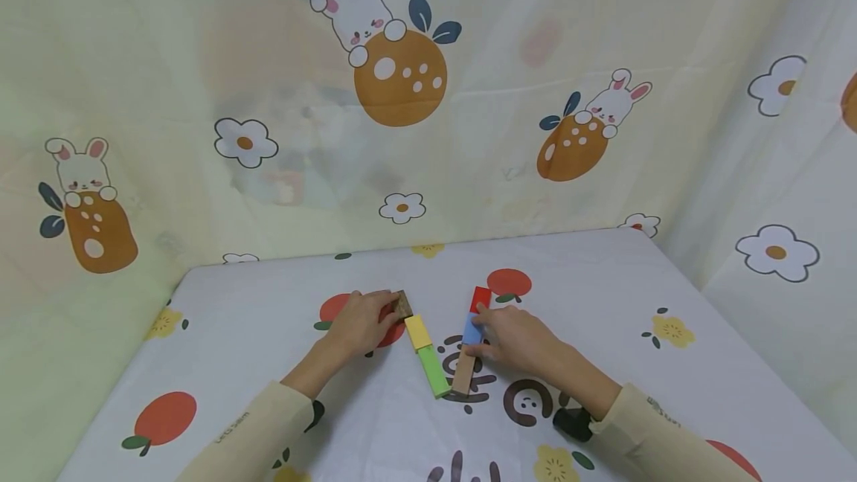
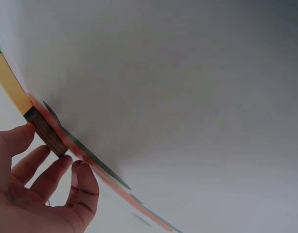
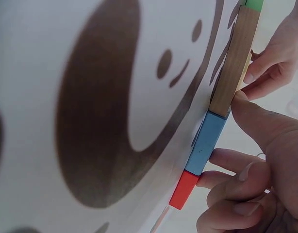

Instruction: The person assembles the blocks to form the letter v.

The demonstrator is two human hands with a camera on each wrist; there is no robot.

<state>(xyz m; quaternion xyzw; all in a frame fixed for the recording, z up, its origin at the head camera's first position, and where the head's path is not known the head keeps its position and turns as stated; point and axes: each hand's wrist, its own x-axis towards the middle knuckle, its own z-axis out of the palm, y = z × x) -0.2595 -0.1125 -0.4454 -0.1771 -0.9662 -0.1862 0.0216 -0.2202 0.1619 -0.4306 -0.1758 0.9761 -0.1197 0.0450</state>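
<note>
Two slanting rows of coloured blocks form a V on the table. In the left row lie a green block (image 1: pixel 434 372), a yellow block (image 1: pixel 418 332) and, at the far end, a dark brown wooden block (image 2: pixel 48 133). My left hand (image 1: pixel 361 324) pinches this dark block between thumb and fingertips, against the yellow one's end. The right row has a light brown wooden block (image 3: pixel 235 60), a blue block (image 3: pixel 206 141) and a red block (image 3: pixel 184 189). My right hand (image 1: pixel 525 341) touches that row, its thumb at the wooden block and fingertips at the blue and red ones.
A white cloth (image 1: pixel 234 348) printed with fruit, flowers and dark lettering covers the table. Behind it hangs a curtain (image 1: pixel 482 169) with rabbit prints. A dark strap (image 1: pixel 572 424) shows at the right wrist.
</note>
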